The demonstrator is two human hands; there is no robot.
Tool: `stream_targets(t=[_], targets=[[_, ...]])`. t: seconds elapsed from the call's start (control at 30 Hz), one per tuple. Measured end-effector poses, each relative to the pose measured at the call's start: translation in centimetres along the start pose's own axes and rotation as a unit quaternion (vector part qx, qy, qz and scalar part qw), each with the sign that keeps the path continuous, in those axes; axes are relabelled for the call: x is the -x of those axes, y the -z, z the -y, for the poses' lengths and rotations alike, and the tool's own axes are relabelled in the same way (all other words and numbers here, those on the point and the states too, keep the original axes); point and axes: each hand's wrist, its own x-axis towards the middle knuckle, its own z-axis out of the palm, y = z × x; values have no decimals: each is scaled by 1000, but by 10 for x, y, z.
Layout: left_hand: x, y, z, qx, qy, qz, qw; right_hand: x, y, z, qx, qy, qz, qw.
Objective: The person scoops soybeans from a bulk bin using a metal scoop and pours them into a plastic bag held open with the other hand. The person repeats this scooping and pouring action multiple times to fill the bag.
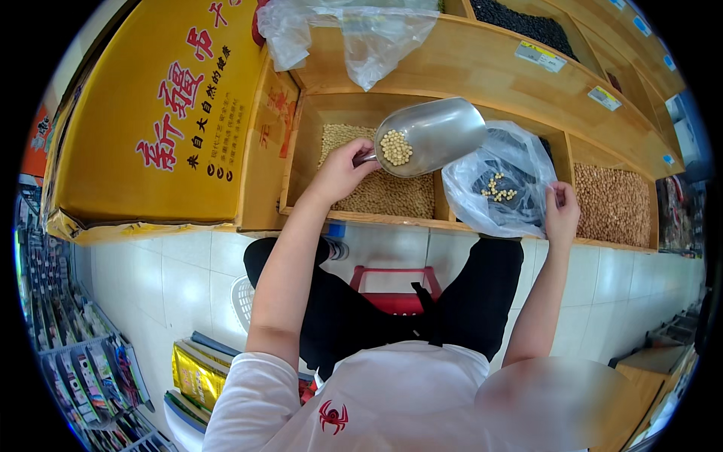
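My left hand [344,169] grips the handle of a metal scoop [440,133], above a bin compartment of soybeans [390,195]. A small heap of pale soybeans [396,148] lies in the scoop near its handle end. The scoop's mouth points right and overlaps the upper left rim of a clear plastic bag [463,186]. My right hand [561,206] pinches the bag's right edge. The bag stands open over the neighbouring compartment, and dark contents show behind it. Some loose soybeans [500,192] are in the bag.
Right of the bag is a compartment of light brown beans [613,206]. A yellow box [152,124] stands at left. Plastic bags [367,39] hang over the upper ledge, near black beans [519,25]. A red basket or stool [395,302] is between the knees.
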Motion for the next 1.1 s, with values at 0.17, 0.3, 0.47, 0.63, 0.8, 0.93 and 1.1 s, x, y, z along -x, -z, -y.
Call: stream_targets(t=[0.17,0.3,0.47,0.63,0.8,0.93,1.1], targets=[[6,-6,-30,-214,-156,-27,964,0,1,-3,-5,4,1,1000],[10,-7,-36,-308,-199,-49,929,-1,0,-4,-15,-1,3,1000],[9,-6,-34,-335,-235,-36,912,-1,1,1,-14,0,8,1000],[9,-10,-38,-353,-227,-9,908,-1,1,3,-33,7,0,999],[16,-8,-58,-386,-239,4,891,1,0,9,-28,3,16,999],[16,3,-90,-453,-231,42,860,0,2,13,-19,8,19,1000],[21,5,-122,-515,-245,23,821,2,3,14,-24,9,12,1000]])
